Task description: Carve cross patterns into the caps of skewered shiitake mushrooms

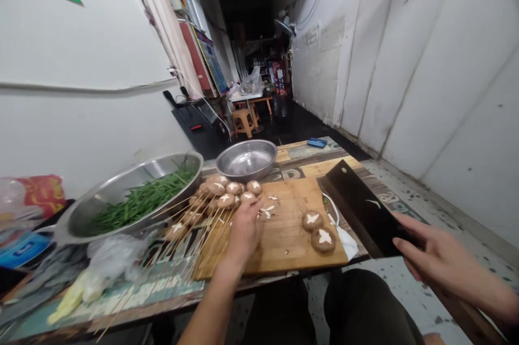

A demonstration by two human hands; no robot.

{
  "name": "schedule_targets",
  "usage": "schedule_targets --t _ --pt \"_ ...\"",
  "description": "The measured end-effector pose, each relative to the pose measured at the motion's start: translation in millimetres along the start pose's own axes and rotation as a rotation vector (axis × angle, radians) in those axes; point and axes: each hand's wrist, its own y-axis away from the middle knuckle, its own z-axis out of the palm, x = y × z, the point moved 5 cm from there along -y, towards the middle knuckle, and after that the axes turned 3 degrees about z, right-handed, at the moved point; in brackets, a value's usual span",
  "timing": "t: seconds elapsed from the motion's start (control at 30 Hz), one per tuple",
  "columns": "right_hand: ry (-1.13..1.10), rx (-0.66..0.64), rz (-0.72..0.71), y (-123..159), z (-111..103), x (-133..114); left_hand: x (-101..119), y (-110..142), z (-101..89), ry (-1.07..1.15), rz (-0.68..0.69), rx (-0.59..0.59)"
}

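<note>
My right hand (430, 256) grips a dark cleaver (359, 207) by the handle, its broad blade held beyond the right edge of the wooden cutting board (290, 242). Over the board's left part, my left hand (245, 229) has its fingers pinched together beside a pile of skewered brown mushrooms (226, 200). What those fingers hold, if anything, is hidden. White mushroom trimmings (267, 211) lie just right of the fingertips. Two mushrooms (323, 239) with white crosses cut in their caps rest at the board's right side. Bamboo skewers (178, 242) stick out from the pile toward the lower left.
A large metal basin (77, 215) of green vegetables (141, 199) stands left, with an empty steel bowl (247, 160) behind the board. Plastic bags (117, 256) lie at the table's left. A blue object (317, 143) sits at the far edge. A white wall (446, 74) rises right.
</note>
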Motion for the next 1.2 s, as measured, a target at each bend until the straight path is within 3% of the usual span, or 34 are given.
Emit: schedule_targets --t 0.07,0.17,0.33,0.73,0.97,1.07,1.13,1.2 --pt "0.341 0.034 -0.129 -16 -5 -18 -6 8 9.1 -0.107 0.076 -0.082" --pt "0.682 0.085 -0.223 -40 4 -31 -8 28 12.2 -0.211 0.147 -0.025" --pt "0.909 0.117 -0.112 -81 36 -23 3 48 -5.0 -0.216 0.218 0.108" --pt "1.048 0.111 -0.039 -155 75 -25 4 57 -6.0 -0.184 0.260 0.169" --pt "1.086 0.068 -0.068 -165 79 -18 9 52 -2.9 -0.155 0.227 0.170" --pt "1.100 0.077 -0.182 -162 78 -34 24 54 -7.5 -0.170 0.256 0.187" --pt "1.094 0.042 -0.375 -158 84 -52 42 58 -21.2 -0.184 0.307 0.189" --pt "1.071 -0.071 -0.644 -149 96 -70 63 63 -46.8 -0.197 0.348 0.174"
